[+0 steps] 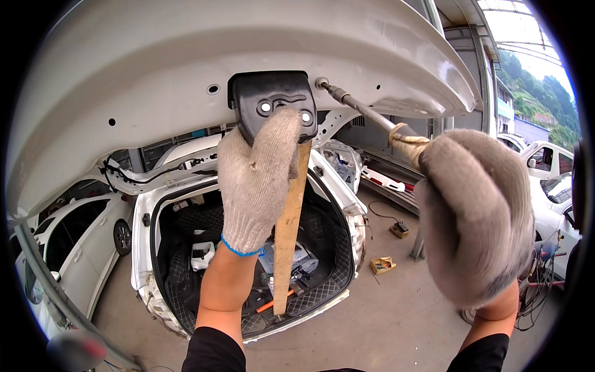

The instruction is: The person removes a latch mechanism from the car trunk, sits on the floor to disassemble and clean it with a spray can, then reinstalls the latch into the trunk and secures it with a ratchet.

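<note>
In a light knit glove with a blue cuff edge, my left hand (257, 177) grips a black moulded latch-like bracket (273, 93) at the lower edge of the raised white tailgate (173, 68). A wooden strip (289, 235) runs from below the bracket down to the rear edge of the boot; whether my fingers also hold the strip is hidden. My gloved right hand (477, 211) is closed around the wrapped grip of a long metal rod tool (365, 111). Its tip meets a small round fitting (321, 82) on the tailgate, just right of the bracket.
Below is the open boot (186, 273), with a blue-grey case (297, 257), an orange-handled tool (273, 302) and a white item (202, 255). A small yellow box (382, 265) sits on the floor at right. White cars (87, 235) stand left and right; cables (539, 297) hang at far right.
</note>
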`<move>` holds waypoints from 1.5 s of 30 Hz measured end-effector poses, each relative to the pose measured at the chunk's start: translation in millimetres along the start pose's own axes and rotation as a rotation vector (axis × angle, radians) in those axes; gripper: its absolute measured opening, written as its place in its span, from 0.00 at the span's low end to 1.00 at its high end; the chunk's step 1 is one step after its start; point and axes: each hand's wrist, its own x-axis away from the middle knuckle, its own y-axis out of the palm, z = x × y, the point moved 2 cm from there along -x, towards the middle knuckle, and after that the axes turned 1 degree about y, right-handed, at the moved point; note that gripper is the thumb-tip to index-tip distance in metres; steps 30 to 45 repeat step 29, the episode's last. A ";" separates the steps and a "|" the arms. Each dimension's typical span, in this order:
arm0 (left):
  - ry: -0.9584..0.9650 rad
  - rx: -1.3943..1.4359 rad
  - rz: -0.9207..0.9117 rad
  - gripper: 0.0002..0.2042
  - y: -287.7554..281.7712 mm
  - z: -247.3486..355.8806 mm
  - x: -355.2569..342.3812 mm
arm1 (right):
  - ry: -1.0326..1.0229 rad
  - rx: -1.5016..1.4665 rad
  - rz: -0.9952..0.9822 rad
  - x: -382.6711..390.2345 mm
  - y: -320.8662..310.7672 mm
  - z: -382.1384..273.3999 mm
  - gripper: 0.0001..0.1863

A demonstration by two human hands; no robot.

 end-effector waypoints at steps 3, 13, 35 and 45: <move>-0.047 0.019 -0.036 0.17 -1.2 1.4 -1.3 | 0.008 0.013 -0.017 0.3 -5.5 -2.4 0.27; -0.045 0.104 -0.080 0.15 -3.6 5.9 -1.1 | 0.013 0.009 -0.018 2.6 -12.8 -3.9 0.23; -0.019 0.026 -0.016 0.17 -2.1 5.7 0.0 | -0.056 0.036 -0.029 -1.2 -13.8 3.6 0.24; -0.019 0.026 -0.016 0.17 -2.1 5.7 0.0 | -0.056 0.036 -0.029 -1.2 -13.8 3.6 0.24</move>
